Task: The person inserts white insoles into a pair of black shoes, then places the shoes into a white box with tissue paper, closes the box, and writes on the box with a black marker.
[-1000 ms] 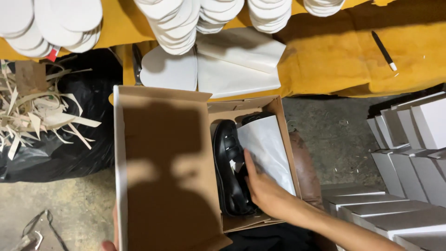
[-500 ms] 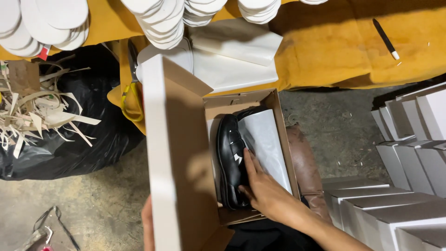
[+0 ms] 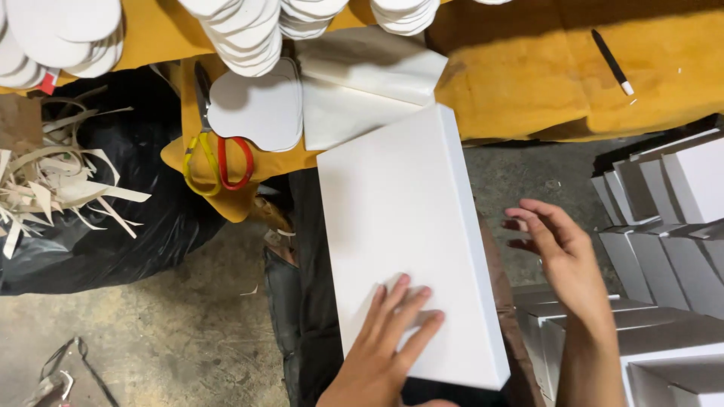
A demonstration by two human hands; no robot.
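Note:
A closed white shoe box (image 3: pixel 407 234) lies lengthwise in front of me, its lid facing up. My left hand (image 3: pixel 388 347) rests flat on the near end of the lid, fingers spread. Just off the box's right side hovers my right hand (image 3: pixel 562 260), fingers apart and holding nothing. The black shoe and paper inside are hidden under the lid.
A table with a yellow cloth (image 3: pixel 528 75) holds stacks of white cut-out pieces (image 3: pixel 249 38), folded white paper (image 3: pixel 362 83), scissors with red and yellow handles (image 3: pixel 215 158) and a black pen (image 3: pixel 611 60). White boxes (image 3: pixel 664 226) are piled at the right. A black bag with paper strips (image 3: pixel 68 203) sits at the left.
The lid has swung down and the box is closed. My right hand came out of the box to its right side; my left hand now lies on the lid.

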